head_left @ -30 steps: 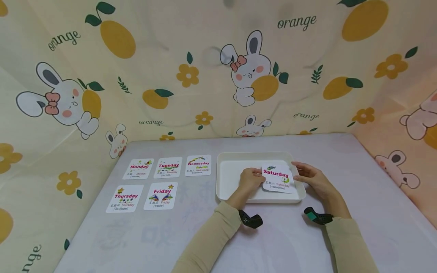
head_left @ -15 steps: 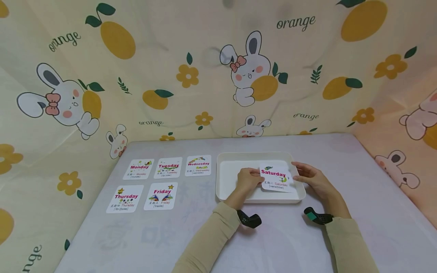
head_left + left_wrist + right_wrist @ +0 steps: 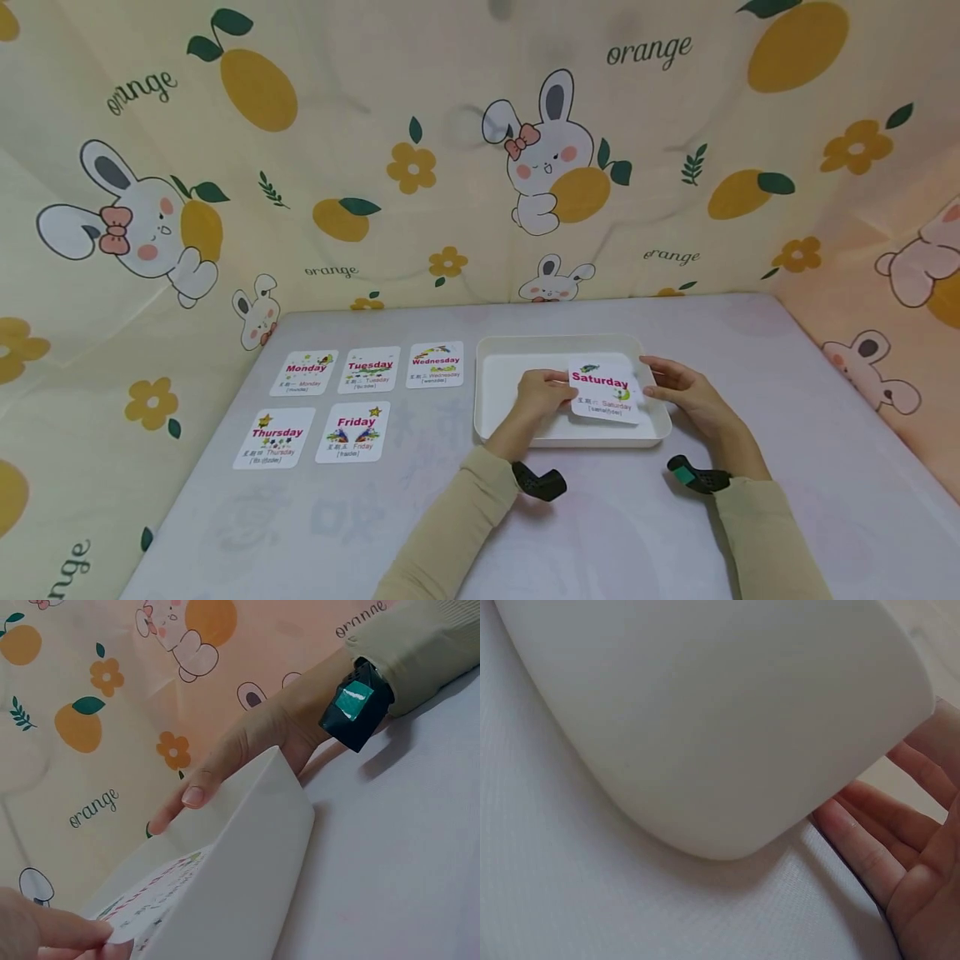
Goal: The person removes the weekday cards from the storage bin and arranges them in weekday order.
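Note:
My left hand (image 3: 542, 400) pinches the left edge of a white Saturday card (image 3: 602, 395), held over the white tray (image 3: 498, 429). In the left wrist view, thumb and finger grip the card's corner (image 3: 135, 922), and more print shows just beneath it inside the tray. At the tray's right end, my right hand (image 3: 693, 400) holds the rim, with thumb and index finger at the top of the wall. In the right wrist view, its other fingers (image 3: 862, 844) lie against the outside of the tray's wall (image 3: 727, 787).
Left of the tray lie the Monday (image 3: 303, 373), Tuesday (image 3: 369, 371) and Wednesday (image 3: 436, 365) cards in a row. Below them are the Thursday (image 3: 274, 438) and Friday (image 3: 353, 433) cards. A rabbit-and-orange printed cloth (image 3: 450, 183) stands behind and beside the table (image 3: 600, 533).
The left hand has shifted slightly left, drawing the Saturday card with it over the tray. The right hand stays at the tray's right rim.

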Motion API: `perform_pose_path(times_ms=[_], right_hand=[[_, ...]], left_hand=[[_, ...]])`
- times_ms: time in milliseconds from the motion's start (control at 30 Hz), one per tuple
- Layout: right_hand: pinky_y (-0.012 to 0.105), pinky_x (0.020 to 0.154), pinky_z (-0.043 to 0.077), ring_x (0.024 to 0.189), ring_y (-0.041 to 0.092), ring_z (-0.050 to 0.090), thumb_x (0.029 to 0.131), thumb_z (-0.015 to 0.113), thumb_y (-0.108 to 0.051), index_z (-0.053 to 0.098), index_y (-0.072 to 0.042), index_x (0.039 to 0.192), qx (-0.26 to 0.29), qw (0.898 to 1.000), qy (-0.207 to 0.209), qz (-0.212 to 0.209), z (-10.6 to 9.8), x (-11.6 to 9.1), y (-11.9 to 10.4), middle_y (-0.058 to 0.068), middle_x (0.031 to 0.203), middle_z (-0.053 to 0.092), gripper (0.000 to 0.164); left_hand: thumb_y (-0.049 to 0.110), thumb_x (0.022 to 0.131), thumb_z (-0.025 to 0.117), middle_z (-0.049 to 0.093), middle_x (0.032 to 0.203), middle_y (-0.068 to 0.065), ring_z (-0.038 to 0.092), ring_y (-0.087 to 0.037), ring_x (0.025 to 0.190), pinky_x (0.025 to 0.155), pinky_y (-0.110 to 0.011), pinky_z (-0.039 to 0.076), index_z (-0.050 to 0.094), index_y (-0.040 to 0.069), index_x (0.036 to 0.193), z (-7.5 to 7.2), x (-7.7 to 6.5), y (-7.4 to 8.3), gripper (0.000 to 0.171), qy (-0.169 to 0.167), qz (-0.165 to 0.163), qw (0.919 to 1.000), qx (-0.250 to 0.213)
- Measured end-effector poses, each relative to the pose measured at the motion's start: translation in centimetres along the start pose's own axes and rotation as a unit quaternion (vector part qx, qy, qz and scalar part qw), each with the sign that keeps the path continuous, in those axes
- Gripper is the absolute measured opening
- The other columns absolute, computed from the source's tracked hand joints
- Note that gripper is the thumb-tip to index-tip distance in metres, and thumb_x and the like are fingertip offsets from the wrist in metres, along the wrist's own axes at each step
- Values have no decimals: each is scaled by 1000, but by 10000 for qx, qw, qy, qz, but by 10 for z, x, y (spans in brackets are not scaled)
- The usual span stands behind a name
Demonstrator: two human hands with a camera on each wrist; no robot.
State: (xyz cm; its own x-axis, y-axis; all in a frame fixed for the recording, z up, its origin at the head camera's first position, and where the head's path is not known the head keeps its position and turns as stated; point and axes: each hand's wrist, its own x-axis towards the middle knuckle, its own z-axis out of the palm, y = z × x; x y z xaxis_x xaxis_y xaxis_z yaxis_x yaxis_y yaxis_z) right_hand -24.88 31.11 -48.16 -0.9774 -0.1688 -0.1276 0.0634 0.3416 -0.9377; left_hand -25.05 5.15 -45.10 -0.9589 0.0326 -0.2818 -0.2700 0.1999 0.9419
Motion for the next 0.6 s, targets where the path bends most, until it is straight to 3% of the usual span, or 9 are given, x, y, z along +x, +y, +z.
perform_pose_path(times_ms=[300, 600], right_hand=[[64, 117, 22, 141, 37, 28, 90, 67, -27, 36, -10, 148, -64, 10000, 30, 28, 1, 0, -2, 19, 160, 22, 67], [64, 117, 22, 140, 38, 28, 91, 66, -27, 36, -11, 148, -105, 9999, 28, -9, 1, 1, -1, 20, 160, 23, 67]], left_hand=[[3, 82, 72, 75, 101, -18, 63, -6, 66, 64, -17, 57, 69, -3, 109, -17, -3, 6, 28, -306, 257, 9992, 34], [1, 82, 71, 74, 103, -21, 65, -8, 69, 68, -21, 60, 68, -5, 109, -31, -7, 13, 28, -388, 410, 9983, -129]])
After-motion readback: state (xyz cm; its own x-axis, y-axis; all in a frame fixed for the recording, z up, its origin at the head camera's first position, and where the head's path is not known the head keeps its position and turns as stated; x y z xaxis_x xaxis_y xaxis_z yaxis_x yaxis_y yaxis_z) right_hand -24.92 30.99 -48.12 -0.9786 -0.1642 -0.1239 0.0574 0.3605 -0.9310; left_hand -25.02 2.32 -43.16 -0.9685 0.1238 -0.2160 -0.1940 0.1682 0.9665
